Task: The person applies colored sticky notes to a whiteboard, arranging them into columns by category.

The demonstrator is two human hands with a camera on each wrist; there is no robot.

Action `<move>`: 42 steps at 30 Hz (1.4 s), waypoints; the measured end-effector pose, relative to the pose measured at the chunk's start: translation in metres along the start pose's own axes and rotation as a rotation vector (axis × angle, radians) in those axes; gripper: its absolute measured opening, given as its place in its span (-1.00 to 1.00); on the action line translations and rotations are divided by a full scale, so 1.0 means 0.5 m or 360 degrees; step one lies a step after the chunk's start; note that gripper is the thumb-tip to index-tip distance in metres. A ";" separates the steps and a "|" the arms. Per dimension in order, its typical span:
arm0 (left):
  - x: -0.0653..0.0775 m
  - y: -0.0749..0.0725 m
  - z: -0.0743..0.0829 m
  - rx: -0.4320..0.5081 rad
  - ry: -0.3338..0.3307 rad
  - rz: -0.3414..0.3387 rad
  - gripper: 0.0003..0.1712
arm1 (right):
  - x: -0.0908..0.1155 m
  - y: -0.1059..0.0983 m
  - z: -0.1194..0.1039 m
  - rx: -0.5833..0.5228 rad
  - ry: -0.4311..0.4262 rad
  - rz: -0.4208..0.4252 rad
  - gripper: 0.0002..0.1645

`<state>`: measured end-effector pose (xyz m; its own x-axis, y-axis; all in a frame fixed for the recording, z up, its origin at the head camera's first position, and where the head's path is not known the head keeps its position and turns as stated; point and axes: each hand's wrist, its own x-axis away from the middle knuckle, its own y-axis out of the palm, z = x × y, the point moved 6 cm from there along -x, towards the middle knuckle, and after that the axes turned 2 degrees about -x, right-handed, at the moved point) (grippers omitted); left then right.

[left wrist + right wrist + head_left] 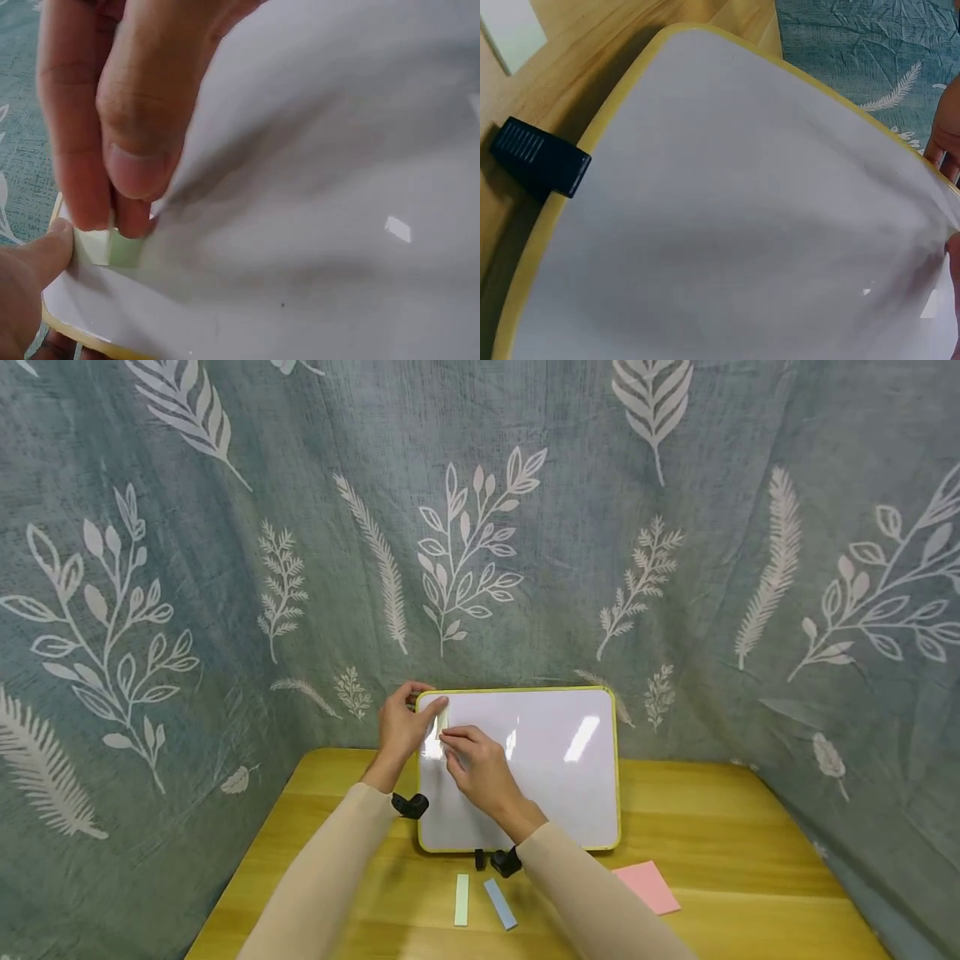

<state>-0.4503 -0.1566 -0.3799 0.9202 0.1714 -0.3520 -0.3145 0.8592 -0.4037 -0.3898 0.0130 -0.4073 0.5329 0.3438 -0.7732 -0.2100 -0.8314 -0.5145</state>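
Observation:
A whiteboard (525, 777) with a yellow rim leans upright on the table. My left hand (403, 727) grips its upper left corner, fingers behind the board and thumb on the front. Under that thumb, a narrow pale paper strip (442, 720) runs down the board's face; in the left wrist view the strip (124, 251) looks light green and bent. My right hand (483, 772) pinches the strip's lower end between thumb and fingers. In the left wrist view the right fingers (139, 112) cover part of the strip.
On the wooden table (712, 827) before the board lie a light green strip (461, 900), a blue strip (500, 904) and a pink paper square (648, 887). A black clip (544, 157) supports the board's lower edge. Patterned cloth (480, 568) hangs behind.

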 end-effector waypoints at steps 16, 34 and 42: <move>0.000 -0.014 -0.027 0.0065 0.0035 0.0001 -0.67 | 0.015 0.016 -0.016 0.0003 -0.0008 0.0006 -0.70; -0.004 -0.026 -0.034 0.0087 0.0119 -0.0051 -0.68 | 0.034 0.025 -0.032 0.0003 -0.0005 -0.0046 -0.69; -0.008 -0.030 -0.036 0.0076 0.0148 -0.0117 -0.64 | 0.054 0.012 -0.037 -0.0023 -0.0023 -0.0055 -0.72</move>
<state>-0.4537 -0.1787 -0.3877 0.9141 0.0637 -0.4005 -0.2335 0.8901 -0.3914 -0.3617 0.0093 -0.4243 0.5276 0.3785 -0.7605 -0.1801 -0.8251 -0.5355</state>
